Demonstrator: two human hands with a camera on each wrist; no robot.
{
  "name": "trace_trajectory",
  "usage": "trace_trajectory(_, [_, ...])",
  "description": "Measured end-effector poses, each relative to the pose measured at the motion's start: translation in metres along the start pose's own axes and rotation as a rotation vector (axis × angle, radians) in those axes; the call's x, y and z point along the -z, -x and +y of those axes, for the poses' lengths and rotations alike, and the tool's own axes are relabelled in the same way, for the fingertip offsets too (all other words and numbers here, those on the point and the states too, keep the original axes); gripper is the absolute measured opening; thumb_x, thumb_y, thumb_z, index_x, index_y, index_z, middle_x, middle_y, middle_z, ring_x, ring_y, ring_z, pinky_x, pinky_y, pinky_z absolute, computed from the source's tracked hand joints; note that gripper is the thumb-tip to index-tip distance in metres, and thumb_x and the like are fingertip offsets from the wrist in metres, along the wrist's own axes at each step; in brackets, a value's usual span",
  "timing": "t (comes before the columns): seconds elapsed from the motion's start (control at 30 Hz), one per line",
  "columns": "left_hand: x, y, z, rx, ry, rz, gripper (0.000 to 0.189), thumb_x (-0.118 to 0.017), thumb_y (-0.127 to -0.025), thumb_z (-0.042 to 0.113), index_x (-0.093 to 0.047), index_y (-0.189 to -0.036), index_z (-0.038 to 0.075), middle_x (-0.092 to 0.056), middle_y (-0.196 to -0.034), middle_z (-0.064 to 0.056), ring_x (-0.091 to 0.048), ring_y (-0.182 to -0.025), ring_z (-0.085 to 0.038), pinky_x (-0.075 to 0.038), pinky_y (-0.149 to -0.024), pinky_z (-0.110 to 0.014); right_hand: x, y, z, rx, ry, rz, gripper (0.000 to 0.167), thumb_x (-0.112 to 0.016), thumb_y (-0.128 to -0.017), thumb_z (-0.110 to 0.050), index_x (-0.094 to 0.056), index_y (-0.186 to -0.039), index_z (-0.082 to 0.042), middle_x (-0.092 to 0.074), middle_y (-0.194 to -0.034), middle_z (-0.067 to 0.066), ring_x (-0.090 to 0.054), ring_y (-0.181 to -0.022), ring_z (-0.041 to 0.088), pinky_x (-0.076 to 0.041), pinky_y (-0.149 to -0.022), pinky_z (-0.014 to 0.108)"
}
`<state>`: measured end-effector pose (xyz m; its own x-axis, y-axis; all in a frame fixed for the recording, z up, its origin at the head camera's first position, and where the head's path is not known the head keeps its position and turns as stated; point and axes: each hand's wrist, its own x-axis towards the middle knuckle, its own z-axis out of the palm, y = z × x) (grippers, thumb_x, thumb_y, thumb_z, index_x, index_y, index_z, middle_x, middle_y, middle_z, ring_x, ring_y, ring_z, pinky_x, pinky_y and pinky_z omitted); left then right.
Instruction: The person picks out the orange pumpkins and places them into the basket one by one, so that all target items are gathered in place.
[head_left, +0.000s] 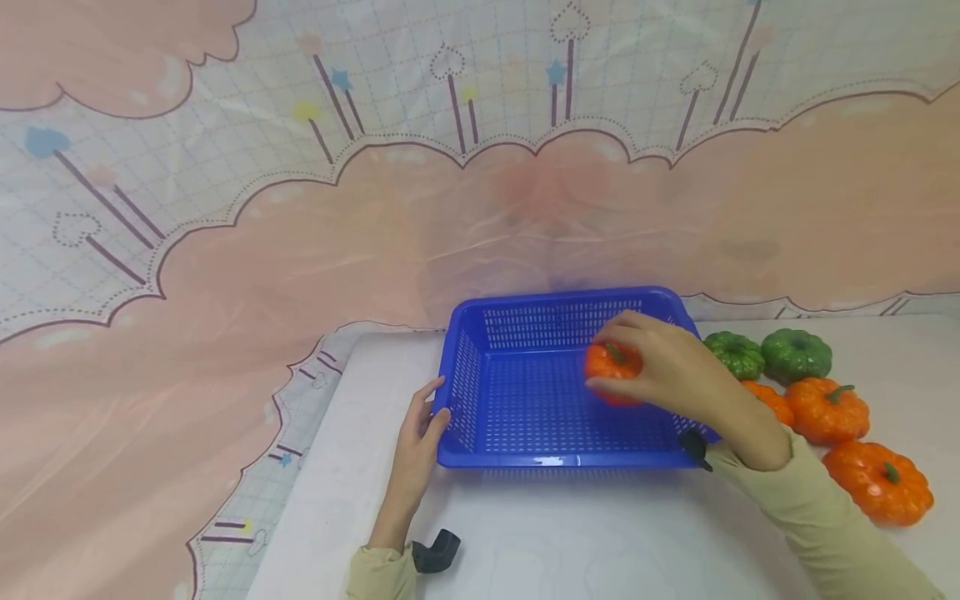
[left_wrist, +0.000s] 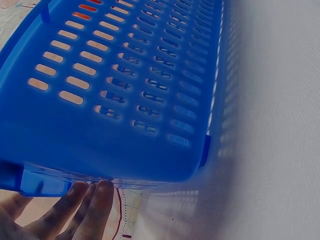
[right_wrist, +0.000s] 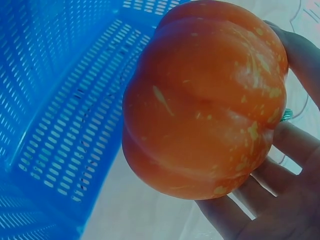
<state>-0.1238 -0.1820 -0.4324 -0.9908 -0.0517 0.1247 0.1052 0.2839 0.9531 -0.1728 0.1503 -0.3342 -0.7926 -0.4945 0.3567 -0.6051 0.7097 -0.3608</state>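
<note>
A small orange pumpkin (head_left: 611,364) with a green stem is held by my right hand (head_left: 660,358), thumb and fingers around its sides, above the right half of a blue plastic basket (head_left: 570,460). Close up in the right wrist view, the pumpkin (right_wrist: 205,100) shows ribs and yellow flecks, and the basket's slotted wall lies beyond it. My left hand (head_left: 416,433) grips the basket's left rim, its thumb at the edge. In the left wrist view, the fingertips (left_wrist: 102,192) touch the outside of the basket (left_wrist: 100,145).
Right of the basket sit two green pumpkins, one by the rim (head_left: 735,354) and one farther right (head_left: 797,356). Nearer are three orange pumpkins, including a large front one (head_left: 873,483). A patterned cloth (head_left: 525,217) hangs behind the white table (head_left: 570,542).
</note>
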Motion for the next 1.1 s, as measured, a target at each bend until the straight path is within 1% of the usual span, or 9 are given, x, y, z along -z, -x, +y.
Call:
trace_trajectory(0.37, [0.000, -0.001, -0.002, -0.024, 0.010, -0.005, 0.045, -0.048, -0.105, 0.021, -0.041, -0.149, 0.016, -0.057, -0.134, -0.026, -0.057, -0.123, -0.041, -0.042, -0.105, -0.060, -0.003, -0.011, -0.002, 0.002, 0.006, -0.027, 0.045, -0.082, -0.080, -0.042, -0.072, -0.111, -0.012, -0.066, -0.110, 0.003, -0.062, -0.090, 0.018, -0.053, -0.074, 0.035])
trace_trajectory(0.53, [0.000, -0.001, -0.002, -0.018, 0.017, 0.000, 0.045, -0.049, -0.105, 0.020, -0.042, -0.149, 0.018, -0.057, -0.134, -0.025, -0.057, -0.123, -0.040, -0.042, -0.105, -0.060, -0.006, -0.016, -0.003, 0.001, -0.007, -0.038, 0.045, -0.082, -0.079, -0.042, -0.072, -0.111, -0.012, -0.066, -0.110, 0.003, -0.061, -0.089, 0.018, -0.052, -0.073, 0.035])
trace_trajectory(0.63, [0.000, -0.001, -0.002, -0.013, 0.025, -0.002, 0.045, -0.049, -0.104, 0.021, -0.042, -0.149, 0.019, -0.056, -0.135, -0.025, -0.056, -0.124, -0.040, -0.040, -0.107, -0.060, -0.008, -0.019, -0.003, 0.000, -0.009, -0.042, 0.045, -0.082, -0.079, -0.042, -0.072, -0.110, -0.012, -0.066, -0.110, 0.003, -0.061, -0.090, 0.019, -0.052, -0.074, 0.035])
trace_trajectory(0.8, [0.000, -0.002, -0.002, -0.025, 0.024, -0.004, 0.045, -0.049, -0.105, 0.021, -0.042, -0.149, 0.017, -0.057, -0.134, -0.025, -0.056, -0.123, -0.040, -0.040, -0.106, -0.060, -0.011, -0.024, -0.005, 0.001, -0.007, -0.047, 0.047, -0.083, -0.078, -0.044, -0.072, -0.110, -0.012, -0.066, -0.110, 0.002, -0.062, -0.091, 0.019, -0.053, -0.074, 0.036])
trace_trajectory(1.1, [0.001, -0.001, -0.001, -0.031, 0.023, -0.014, 0.046, -0.047, -0.105, 0.021, -0.040, -0.150, 0.015, -0.052, -0.140, -0.027, -0.053, -0.129, -0.042, -0.037, -0.110, -0.060, -0.018, -0.031, -0.005, 0.019, -0.016, -0.047, 0.047, -0.082, -0.078, -0.046, -0.072, -0.109, -0.012, -0.067, -0.108, 0.002, -0.062, -0.088, 0.018, -0.053, -0.074, 0.037])
